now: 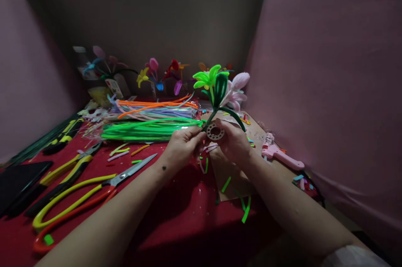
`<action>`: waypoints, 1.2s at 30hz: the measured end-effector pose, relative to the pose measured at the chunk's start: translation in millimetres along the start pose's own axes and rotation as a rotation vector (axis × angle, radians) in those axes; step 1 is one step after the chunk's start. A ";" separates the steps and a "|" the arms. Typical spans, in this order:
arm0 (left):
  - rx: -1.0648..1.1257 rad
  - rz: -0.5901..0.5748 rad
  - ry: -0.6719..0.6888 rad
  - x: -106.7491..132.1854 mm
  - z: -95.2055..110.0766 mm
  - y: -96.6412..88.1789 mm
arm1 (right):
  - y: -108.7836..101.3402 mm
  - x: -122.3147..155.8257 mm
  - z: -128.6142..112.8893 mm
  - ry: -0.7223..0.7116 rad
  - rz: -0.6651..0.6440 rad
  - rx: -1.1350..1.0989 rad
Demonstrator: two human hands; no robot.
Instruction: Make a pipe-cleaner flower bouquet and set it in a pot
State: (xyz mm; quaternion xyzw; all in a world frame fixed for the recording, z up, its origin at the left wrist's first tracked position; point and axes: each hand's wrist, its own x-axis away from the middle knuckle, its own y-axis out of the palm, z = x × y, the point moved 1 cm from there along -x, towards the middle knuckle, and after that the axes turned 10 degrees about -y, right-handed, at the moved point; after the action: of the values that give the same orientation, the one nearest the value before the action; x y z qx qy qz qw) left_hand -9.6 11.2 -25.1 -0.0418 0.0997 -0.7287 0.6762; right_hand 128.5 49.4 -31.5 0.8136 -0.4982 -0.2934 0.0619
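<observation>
Between my hands stands a small bunch of pipe-cleaner flowers [220, 91], with a bright green bloom, pale pink blooms and dark green leaves. My left hand [187, 141] pinches its stems near the bottom. Fingers of my right hand [235, 141] are closed on a tape roll with a white, holed core [215, 132], held right beside the stems. Any strip of tape running from the roll is too small to make out. A bundle of green pipe cleaners [141, 129] lies just left of my left hand.
Yellow-and-orange-handled scissors [122, 177] and pliers [75, 166] lie at left. A pink glue gun [282, 156] rests at right, near a brown board [226, 175] with green scraps. Finished flowers [153, 66] stand along the back. Pink cloth [329, 70] hangs at the sides.
</observation>
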 end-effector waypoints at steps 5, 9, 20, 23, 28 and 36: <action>-0.183 0.091 0.109 0.1 -7.2 -0.9 | -1.8 -2.9 -0.7 -0.002 0.023 0.014; -0.190 0.135 0.085 -0.5 -11.0 0.8 | -2.3 -3.1 0.7 0.015 0.005 0.060; 0.790 -0.477 -0.245 4.2 -1.8 0.4 | 8.1 9.8 1.6 0.086 -0.068 0.072; 0.840 -0.521 -0.211 8.0 -0.8 1.0 | 9.8 12.2 -1.0 0.073 -0.082 0.040; 0.559 -0.454 -0.138 3.7 -1.8 0.1 | 6.5 9.2 1.8 -0.012 -0.046 0.068; -0.215 0.157 0.140 -3.2 -10.9 -4.0 | 3.5 9.0 4.5 -0.116 0.060 0.402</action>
State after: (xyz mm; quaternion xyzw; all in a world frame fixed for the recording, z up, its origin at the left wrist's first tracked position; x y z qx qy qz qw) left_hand -15.4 15.6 -34.7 -0.0552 0.2272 -0.6600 0.7139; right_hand 126.4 40.8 -37.5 0.7761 -0.5733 -0.2325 -0.1217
